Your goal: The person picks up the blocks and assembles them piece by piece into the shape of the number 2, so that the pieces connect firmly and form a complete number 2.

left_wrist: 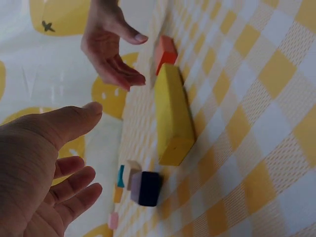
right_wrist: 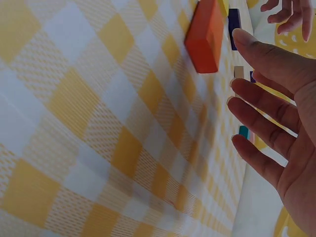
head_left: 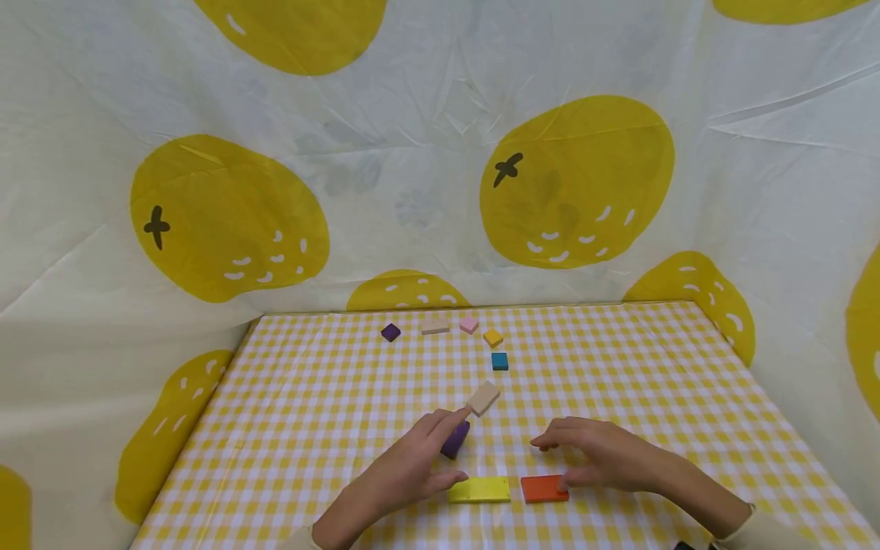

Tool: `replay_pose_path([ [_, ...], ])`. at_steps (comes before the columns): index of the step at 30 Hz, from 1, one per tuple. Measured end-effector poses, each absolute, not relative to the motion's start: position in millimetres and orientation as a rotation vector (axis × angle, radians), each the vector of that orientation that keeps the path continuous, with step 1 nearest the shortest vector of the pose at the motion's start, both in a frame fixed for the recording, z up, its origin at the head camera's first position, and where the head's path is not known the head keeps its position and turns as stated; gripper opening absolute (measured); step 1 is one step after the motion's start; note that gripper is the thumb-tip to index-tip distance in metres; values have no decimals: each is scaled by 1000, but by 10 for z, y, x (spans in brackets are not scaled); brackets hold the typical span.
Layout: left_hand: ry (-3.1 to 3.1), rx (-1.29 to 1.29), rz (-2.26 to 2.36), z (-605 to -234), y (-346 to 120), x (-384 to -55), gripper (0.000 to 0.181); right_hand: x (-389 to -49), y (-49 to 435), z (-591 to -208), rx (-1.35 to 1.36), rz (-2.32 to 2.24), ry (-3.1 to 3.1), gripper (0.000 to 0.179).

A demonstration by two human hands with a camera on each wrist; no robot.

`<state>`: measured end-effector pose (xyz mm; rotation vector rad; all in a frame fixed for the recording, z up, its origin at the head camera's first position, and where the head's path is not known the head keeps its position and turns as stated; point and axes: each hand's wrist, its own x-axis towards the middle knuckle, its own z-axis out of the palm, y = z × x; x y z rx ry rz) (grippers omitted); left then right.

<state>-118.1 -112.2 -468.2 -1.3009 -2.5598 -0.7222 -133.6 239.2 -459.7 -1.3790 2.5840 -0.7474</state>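
My left hand [head_left: 411,464] hovers over the near side of the table, its fingers spread and relaxed and nothing in its grasp. Below its thumb lies a yellow rectangular block [head_left: 481,490], and a purple block [head_left: 454,441] shows just beyond its fingers. Opposite, my right hand [head_left: 608,456] is held above the cloth, also with nothing in it. Its thumb overlaps the end of an orange-red block [head_left: 539,490] in the head view, while the right wrist view has that block [right_wrist: 203,39] apart from the fingertips. Both blocks lie flat, end to end with a small gap between them.
Farther back lie a beige block [head_left: 483,398], a teal block [head_left: 499,362] and an orange-yellow block [head_left: 493,338]. Along the far edge are a pink block [head_left: 469,326], a long beige block [head_left: 435,328] and a dark purple block [head_left: 390,332]. A fruit-print curtain [head_left: 406,191] surrounds the checkered table.
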Motion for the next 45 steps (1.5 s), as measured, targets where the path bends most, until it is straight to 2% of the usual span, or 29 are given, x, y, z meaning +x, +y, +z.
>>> replay_pose_path([
  [5,-2662,-1319,-747,-4767,-1053,-1118,91,-1298,2372,-4675,-1384,-731,2575,52],
  [18,-2661,-1450,-607,-4931,-963,-1061,64,-1227,2321,-4794,-1487,-747,2579,43],
  [28,-2623,-1445,-485,-4975,-902,-1072,35,-1181,2277,-4808,-1493,-728,2630,31],
  [45,-2616,-1406,-418,-4972,-806,-1092,28,-1205,2211,-4813,-1447,-700,2711,26],
])
